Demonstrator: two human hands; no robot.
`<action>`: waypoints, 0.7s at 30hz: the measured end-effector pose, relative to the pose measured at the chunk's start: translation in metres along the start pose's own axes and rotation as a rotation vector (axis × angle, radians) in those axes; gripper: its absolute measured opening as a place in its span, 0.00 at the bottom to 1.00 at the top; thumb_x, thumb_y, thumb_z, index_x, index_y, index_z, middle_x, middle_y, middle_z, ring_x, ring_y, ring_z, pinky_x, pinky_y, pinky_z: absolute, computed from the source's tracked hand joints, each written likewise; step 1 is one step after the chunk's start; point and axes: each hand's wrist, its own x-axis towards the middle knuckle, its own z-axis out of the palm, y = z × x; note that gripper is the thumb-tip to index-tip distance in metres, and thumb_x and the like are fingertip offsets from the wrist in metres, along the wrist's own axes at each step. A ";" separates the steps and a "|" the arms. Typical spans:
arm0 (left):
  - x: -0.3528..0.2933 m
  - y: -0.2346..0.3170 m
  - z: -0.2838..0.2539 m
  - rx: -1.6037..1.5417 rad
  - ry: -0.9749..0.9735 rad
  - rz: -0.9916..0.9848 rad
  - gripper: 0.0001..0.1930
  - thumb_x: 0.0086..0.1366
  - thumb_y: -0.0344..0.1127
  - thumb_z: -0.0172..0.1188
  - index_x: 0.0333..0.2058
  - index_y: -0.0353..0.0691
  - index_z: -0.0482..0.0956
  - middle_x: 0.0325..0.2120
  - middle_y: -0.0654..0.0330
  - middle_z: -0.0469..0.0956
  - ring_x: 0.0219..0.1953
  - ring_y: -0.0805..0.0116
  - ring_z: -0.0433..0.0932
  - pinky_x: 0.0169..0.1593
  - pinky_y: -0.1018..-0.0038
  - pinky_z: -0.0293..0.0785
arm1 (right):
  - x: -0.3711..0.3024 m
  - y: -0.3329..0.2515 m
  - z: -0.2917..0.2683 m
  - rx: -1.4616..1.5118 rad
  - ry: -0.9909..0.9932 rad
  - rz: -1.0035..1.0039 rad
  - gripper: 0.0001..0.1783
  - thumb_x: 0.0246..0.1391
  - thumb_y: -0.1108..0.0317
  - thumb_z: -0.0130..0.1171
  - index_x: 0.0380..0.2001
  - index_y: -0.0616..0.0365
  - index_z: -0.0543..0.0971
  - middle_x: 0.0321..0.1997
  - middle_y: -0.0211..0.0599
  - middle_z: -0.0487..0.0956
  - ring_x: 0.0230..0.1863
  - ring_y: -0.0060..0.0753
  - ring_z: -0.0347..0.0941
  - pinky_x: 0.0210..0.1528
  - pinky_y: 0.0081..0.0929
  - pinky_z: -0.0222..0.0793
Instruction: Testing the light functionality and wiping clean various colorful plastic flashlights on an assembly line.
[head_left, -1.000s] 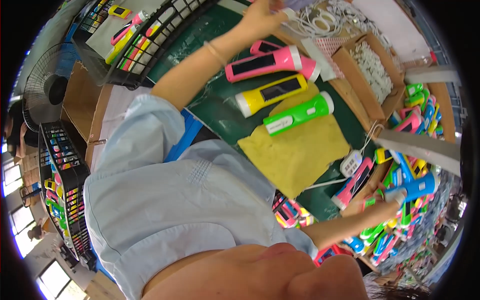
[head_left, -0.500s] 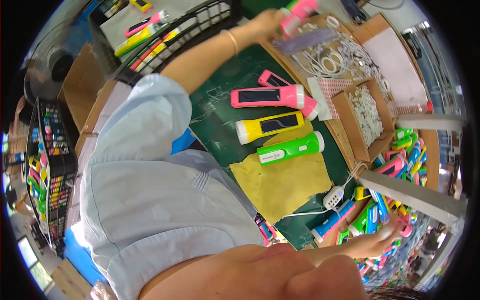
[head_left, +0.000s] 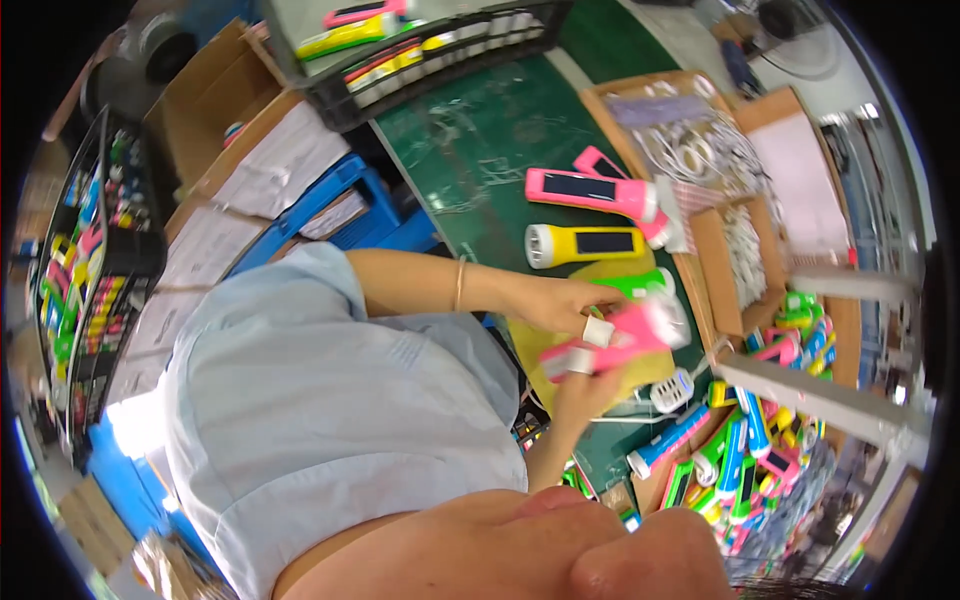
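The left hand (head_left: 558,303) extends across on a nearly level forearm and the right hand (head_left: 590,390) angles up from below, fingers of both closed around a blurred pink torch (head_left: 637,335) above the yellow cloth (head_left: 655,370). Around them spreads a scuffed green tabletop (head_left: 480,140), with a black crate (head_left: 340,108) at its upper left and cartons (head_left: 190,90) beyond
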 end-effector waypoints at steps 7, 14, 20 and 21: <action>0.035 0.020 0.002 -0.491 0.221 -0.266 0.16 0.61 0.38 0.53 0.45 0.39 0.64 0.32 0.58 0.72 0.32 0.69 0.75 0.34 0.72 0.74 | -0.010 0.027 -0.021 0.290 0.046 0.217 0.19 0.59 0.62 0.44 0.48 0.65 0.69 0.37 0.36 0.72 0.35 0.22 0.68 0.34 0.16 0.63; 0.064 0.032 0.025 -0.674 0.121 -0.464 0.13 0.59 0.41 0.55 0.35 0.38 0.67 0.24 0.59 0.72 0.22 0.69 0.74 0.24 0.73 0.74 | -0.021 0.071 -0.030 0.110 0.249 0.223 0.14 0.56 0.73 0.46 0.44 0.62 0.72 0.28 0.26 0.68 0.24 0.12 0.60 0.24 0.11 0.54; 0.067 0.023 0.021 -0.721 0.181 -0.577 0.12 0.61 0.41 0.49 0.36 0.38 0.66 0.24 0.57 0.72 0.22 0.64 0.74 0.24 0.70 0.74 | -0.020 0.056 -0.029 0.069 0.317 0.316 0.22 0.56 0.73 0.45 0.56 0.59 0.61 0.21 0.27 0.65 0.20 0.15 0.57 0.22 0.15 0.54; 0.066 0.021 0.024 -0.701 0.234 -0.543 0.10 0.61 0.38 0.48 0.36 0.38 0.67 0.23 0.57 0.71 0.21 0.64 0.74 0.23 0.69 0.73 | -0.020 0.056 -0.028 0.120 0.350 0.320 0.21 0.57 0.72 0.43 0.55 0.58 0.61 0.20 0.26 0.64 0.19 0.15 0.57 0.21 0.15 0.53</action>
